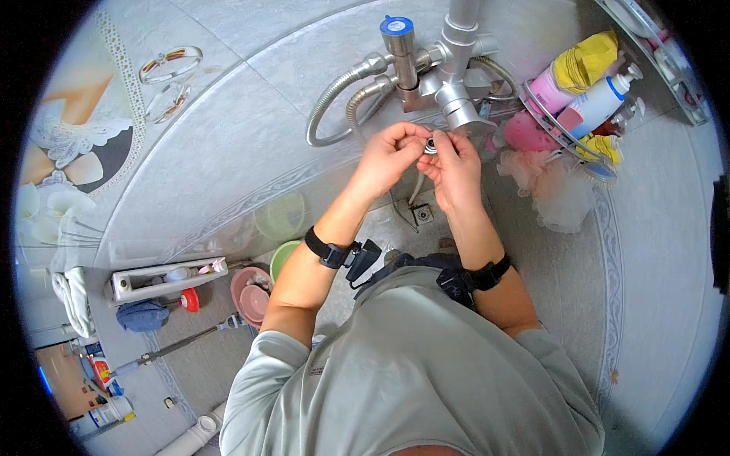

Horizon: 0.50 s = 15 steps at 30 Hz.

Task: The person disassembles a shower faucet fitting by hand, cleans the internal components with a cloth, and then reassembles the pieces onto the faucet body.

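My left hand (391, 159) and my right hand (458, 169) meet just below the wall pipes, fingertips pinched together. Between them is a small round metal fitting (431, 145) with a dark centre; its exact kind is too small to make out. Both hands are closed on it. Right above them hangs a grey pipe (459, 106) with a wide lower end. Beside that pipe sits a metal valve with a blue cap (397, 26), and braided metal hoses (323, 106) loop from it. A thin pale hose (417, 188) hangs beneath my hands.
On the right, a corner rack (559, 129) holds bottles and a yellow cloth, with mesh bath puffs (563, 197) below. A floor drain (423, 214) lies under my hands. Pink basins (252, 298), a green basin (283, 257) and a long pole (182, 346) are at left.
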### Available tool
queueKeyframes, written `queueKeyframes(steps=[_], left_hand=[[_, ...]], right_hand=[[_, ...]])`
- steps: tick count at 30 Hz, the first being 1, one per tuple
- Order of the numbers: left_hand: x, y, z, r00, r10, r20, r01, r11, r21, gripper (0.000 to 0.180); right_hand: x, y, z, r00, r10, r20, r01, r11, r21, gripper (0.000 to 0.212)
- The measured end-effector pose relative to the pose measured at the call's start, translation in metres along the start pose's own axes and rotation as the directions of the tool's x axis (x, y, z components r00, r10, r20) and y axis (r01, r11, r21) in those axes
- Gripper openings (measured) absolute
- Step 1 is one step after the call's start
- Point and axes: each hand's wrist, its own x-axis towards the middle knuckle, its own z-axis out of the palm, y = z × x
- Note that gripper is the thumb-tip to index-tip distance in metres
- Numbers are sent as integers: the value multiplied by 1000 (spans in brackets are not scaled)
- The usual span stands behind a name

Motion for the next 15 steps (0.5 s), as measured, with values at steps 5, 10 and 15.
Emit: queueKeyframes(steps=[5,10,15], left_hand=[[-9,-4,4,955,295,-30,-267,902,339,16],[-14,-8,11,881,472,-34,-404,788,464,20],[-5,-22,8,869,480,-117,-395,817,420,23]], right_hand=[[4,9,0,998,-41,43,38,998,59,21],[8,13,-6,996,-20,84,13,996,83,20],[7,1,-7,984,126,128,-141,983,117,17]])
